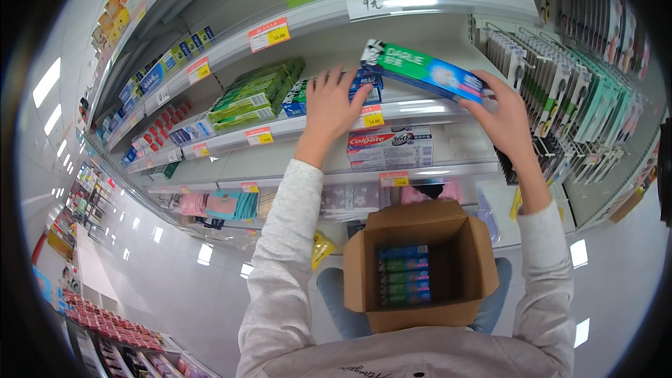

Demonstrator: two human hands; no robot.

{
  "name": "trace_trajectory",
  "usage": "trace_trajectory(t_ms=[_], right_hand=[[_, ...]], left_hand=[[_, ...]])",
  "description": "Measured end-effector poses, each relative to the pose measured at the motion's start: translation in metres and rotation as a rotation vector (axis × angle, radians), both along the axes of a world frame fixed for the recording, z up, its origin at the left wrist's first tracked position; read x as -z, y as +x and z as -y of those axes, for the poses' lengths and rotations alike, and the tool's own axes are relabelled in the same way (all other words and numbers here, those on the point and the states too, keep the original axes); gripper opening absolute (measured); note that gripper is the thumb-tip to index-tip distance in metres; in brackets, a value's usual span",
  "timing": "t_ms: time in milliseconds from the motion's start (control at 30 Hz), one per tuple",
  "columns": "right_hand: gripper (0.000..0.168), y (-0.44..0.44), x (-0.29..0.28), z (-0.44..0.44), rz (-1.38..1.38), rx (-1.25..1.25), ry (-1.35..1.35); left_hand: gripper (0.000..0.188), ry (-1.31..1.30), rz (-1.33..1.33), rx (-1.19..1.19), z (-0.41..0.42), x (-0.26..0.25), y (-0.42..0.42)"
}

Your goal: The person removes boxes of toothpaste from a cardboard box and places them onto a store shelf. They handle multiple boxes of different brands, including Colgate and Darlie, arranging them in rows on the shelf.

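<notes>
My right hand (501, 110) grips one end of a green and blue Darlie toothpaste box (420, 71), raised and tilted in front of the middle shelf. My left hand (336, 102) has its fingers spread over another Darlie toothpaste box (296, 100) lying on that shelf; whether it presses on it I cannot tell. Part of a blue box (373, 89) shows right of my left thumb. Below, between my knees, an open cardboard carton (359, 278) holds a row of several Darlie boxes (407, 276) along its left side.
Green toothpaste boxes (257, 94) are stacked left of my left hand. Colgate boxes (388, 147) lie on the shelf below. Toothbrush packs (556, 84) hang on hooks at the right. The price-tagged shelf edge (436, 107) runs under my hands, with folded textiles (352, 199) lower down.
</notes>
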State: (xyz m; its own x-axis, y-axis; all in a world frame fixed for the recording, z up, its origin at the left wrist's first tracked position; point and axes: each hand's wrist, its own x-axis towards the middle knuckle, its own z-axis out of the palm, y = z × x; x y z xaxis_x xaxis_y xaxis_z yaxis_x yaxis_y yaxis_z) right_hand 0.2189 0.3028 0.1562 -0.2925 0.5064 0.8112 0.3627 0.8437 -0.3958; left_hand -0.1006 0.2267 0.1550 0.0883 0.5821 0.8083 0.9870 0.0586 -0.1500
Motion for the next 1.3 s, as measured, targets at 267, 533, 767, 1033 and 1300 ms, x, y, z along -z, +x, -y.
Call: trace_trajectory(t_ms=[267,533,767,1033,1300], right_hand=[[0.056,-0.103,-0.046,-0.072,0.117,-0.045,0.015],[0.063,-0.186,-0.041,-0.134,0.289,-0.276,-0.244],[0.059,-0.212,-0.026,-0.149,0.358,-0.629,-0.553],[0.047,-0.209,-0.020,-0.141,0.494,-0.552,-0.308],[0.048,-0.186,-0.026,-0.113,0.230,-0.355,0.084]], left_hand=[[0.047,-0.004,0.091,-0.016,-0.008,0.001,0.014],[0.049,0.000,0.097,-0.016,-0.010,0.005,0.011],[0.052,0.002,0.131,-0.037,-0.007,0.004,0.008],[0.050,0.022,0.150,0.016,-0.005,0.004,0.011],[0.048,0.259,0.120,0.203,-0.006,-0.007,0.015]])
